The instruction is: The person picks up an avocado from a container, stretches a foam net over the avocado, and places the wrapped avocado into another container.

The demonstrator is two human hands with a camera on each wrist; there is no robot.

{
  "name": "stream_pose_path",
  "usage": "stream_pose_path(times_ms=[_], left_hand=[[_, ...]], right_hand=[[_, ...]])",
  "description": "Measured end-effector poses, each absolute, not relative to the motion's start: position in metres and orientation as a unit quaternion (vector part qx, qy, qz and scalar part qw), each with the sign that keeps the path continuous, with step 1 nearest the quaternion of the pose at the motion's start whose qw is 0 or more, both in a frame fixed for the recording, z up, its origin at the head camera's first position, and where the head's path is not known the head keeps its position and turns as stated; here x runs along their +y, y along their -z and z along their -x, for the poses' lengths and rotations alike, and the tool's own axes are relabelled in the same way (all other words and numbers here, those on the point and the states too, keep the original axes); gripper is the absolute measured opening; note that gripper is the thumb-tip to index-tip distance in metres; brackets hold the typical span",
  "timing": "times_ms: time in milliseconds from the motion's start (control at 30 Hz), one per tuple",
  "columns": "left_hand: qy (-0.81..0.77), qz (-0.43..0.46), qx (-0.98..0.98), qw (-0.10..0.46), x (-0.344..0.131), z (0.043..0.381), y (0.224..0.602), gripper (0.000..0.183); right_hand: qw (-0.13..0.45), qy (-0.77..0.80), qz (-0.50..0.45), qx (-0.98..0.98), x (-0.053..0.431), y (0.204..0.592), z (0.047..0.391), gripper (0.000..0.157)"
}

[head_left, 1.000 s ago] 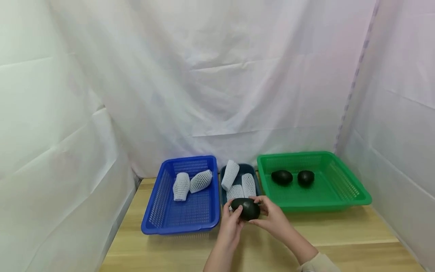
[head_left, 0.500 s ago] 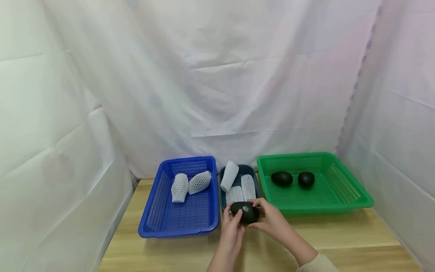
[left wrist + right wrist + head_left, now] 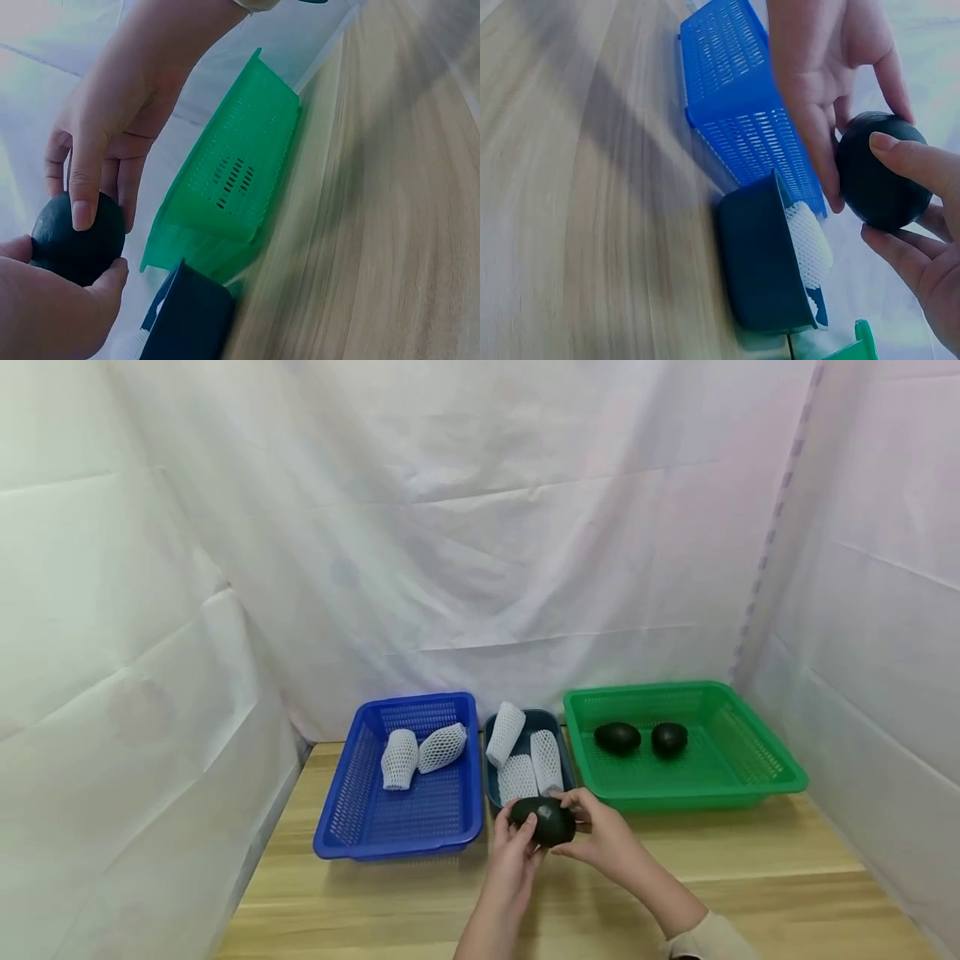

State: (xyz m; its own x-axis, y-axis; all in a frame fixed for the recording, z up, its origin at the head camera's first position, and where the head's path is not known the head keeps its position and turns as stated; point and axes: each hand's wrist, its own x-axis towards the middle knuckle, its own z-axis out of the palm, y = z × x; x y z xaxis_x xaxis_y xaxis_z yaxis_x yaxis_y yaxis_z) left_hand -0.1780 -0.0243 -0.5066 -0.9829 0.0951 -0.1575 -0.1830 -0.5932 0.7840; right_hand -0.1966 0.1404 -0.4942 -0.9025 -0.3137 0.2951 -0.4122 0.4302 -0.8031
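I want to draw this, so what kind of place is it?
Perhaps a curtained-off work corner: white cloth hangs behind and beside a wooden table, where a blue basket and a green basket sit.

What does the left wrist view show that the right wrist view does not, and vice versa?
Only left wrist: the perforated wall of the green plastic basket.
Only right wrist: the blue perforated plastic basket.
Both: the green basket's rim, the left hand and right hand holding a dark oval fruit, the dark-blue plastic bin, white foam netting and the wooden tabletop.
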Motion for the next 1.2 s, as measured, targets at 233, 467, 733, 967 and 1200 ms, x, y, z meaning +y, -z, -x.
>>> stream_pose_path(times_ms=[233,467,733,967,1200], left_hand=[[-0.879,0.064,0.467,0.070,-0.032,0.179,0.504,0.070],[-0.882,0.075,0.459,0.076,-0.035,0.183,0.511,0.051],[-0.866,0.068,0.491,0.068,-0.041,0.185,0.525,0.045],[-0.859,0.081,0.501,0.063,-0.045,0.188,0.538,0.042],[-0.833,0.114,0.540,0.043,-0.051,0.193,0.552,0.036]], right_hand=[[0.065,-0.510,-0.211,-0.831,0.140,0.498,0.198,0.056],[0.038,-0.541,-0.173,-0.822,0.150,0.506,0.197,0.059],[-0.025,-0.597,-0.141,-0.789,0.149,0.511,0.193,0.058],[-0.023,-0.620,-0.110,-0.776,0.151,0.525,0.200,0.056],[-0.025,-0.608,-0.104,-0.787,0.153,0.537,0.204,0.054]])
